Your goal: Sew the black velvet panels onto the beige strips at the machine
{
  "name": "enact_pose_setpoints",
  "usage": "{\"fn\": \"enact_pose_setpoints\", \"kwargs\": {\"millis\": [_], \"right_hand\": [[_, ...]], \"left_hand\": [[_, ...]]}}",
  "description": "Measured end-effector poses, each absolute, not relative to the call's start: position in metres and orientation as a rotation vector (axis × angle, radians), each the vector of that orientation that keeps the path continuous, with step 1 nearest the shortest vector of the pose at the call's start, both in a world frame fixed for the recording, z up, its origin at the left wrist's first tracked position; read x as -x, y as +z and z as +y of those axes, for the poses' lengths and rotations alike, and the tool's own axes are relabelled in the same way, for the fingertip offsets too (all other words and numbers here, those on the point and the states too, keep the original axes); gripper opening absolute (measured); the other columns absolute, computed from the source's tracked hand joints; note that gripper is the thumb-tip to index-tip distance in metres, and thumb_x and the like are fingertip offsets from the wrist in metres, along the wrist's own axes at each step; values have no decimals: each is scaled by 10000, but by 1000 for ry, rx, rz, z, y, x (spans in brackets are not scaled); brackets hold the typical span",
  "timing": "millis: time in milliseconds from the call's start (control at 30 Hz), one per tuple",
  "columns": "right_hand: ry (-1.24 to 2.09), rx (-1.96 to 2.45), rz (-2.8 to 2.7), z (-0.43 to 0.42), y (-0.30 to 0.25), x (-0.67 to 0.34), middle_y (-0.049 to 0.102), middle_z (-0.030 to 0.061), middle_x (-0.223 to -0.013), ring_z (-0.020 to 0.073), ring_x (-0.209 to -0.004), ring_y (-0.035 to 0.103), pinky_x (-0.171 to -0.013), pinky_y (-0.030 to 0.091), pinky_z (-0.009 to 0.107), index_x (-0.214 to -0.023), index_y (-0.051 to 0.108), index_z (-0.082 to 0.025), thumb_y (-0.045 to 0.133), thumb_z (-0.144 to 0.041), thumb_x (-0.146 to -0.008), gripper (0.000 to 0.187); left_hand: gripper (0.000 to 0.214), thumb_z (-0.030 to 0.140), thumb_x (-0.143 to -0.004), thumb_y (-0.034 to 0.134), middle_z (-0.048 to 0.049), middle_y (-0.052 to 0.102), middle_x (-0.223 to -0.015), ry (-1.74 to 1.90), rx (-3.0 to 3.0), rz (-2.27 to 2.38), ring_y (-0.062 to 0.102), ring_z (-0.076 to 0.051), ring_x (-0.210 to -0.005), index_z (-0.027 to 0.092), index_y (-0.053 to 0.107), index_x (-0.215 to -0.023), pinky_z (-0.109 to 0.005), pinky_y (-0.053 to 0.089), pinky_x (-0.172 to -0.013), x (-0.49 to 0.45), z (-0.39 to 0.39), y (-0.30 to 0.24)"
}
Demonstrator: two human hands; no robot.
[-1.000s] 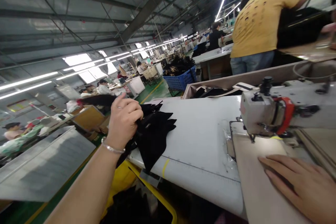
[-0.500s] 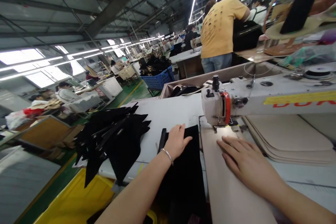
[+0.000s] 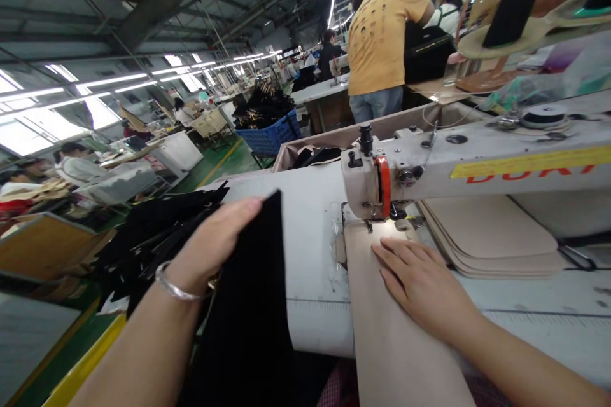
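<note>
Two-hand positioning: left hand [image 3: 217, 238] pinches black fabric panel [image 3: 252, 305]; right hand [image 3: 422, 283], spread, presses long beige panel [image 3: 389, 343].
Next panel move: we judge steadiness needed.

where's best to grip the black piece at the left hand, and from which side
Probably by its sloping top edge, near the upper right corner, coming from the left. The black piece rises toward that corner, the thumb of the left hand lies along that edge, and the sewing machine stands to its right.
</note>
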State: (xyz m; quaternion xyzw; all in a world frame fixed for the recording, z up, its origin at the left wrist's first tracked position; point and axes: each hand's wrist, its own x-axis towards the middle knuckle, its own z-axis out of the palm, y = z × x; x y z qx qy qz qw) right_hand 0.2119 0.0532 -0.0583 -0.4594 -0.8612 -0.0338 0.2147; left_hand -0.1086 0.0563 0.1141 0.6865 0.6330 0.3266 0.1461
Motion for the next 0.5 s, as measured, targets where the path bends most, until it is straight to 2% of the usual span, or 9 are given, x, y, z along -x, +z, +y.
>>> {"fn": "enact_pose_setpoints", "kwargs": {"millis": [67,100,133,167,267,500], "right_hand": [[-95,1271,-2391,53,-57,-212,533,65,-1313,250,-1191,471,-1001,356,461,-1328,496,-237,436,-315,-932,408],[-94,1269,-2393,53,-57,-212,534,62,-1313,246,-1192,470,-1001,357,456,-1335,487,-233,435,-315,-934,413],[-91,1268,-2395,53,-56,-213,534,62,-1314,241,-1192,470,-999,360,449,-1347,474,-226,431,-314,-937,422],[-87,1266,-2397,53,-56,-213,533,62,-1317,235,-1191,470,-998,363,441,-1359,460,-217,425,-313,-941,430],[-75,1268,-2404,54,-55,-215,524,65,-1334,230,-1194,470,-1000,366,432,-1372,445,-207,411,-318,-951,437],[-50,1285,-2382,56,-56,-213,517,76,-1342,256,-1191,475,-982,379,446,-1389,431,-220,443,-430,-938,497]], "left_hand": [[286,404,-930,479,-1,670,-827,526,-2107,1531,612,-169,-789,193,667,-885,-294,507,-776,73,66,85],[224,331,-929,488,3,670,-849,449,-2137,1432,613,-159,-803,197,665,-900,-280,499,-788,53,72,65],[151,253,-898,532,-1,674,-922,479,-2143,1403,615,-154,-843,197,658,-960,-268,492,-806,33,79,43],[165,196,-854,583,-12,668,-972,529,-2157,1431,612,-155,-865,193,649,-1004,-262,487,-815,16,85,23],[163,146,-830,613,-31,649,-971,636,-2234,1461,600,-159,-889,188,659,-980,-267,473,-840,-14,100,-20],[35,176,-821,631,-27,652,-873,657,-2283,1509,604,-173,-844,189,652,-846,-283,485,-786,-20,119,-27]]}}
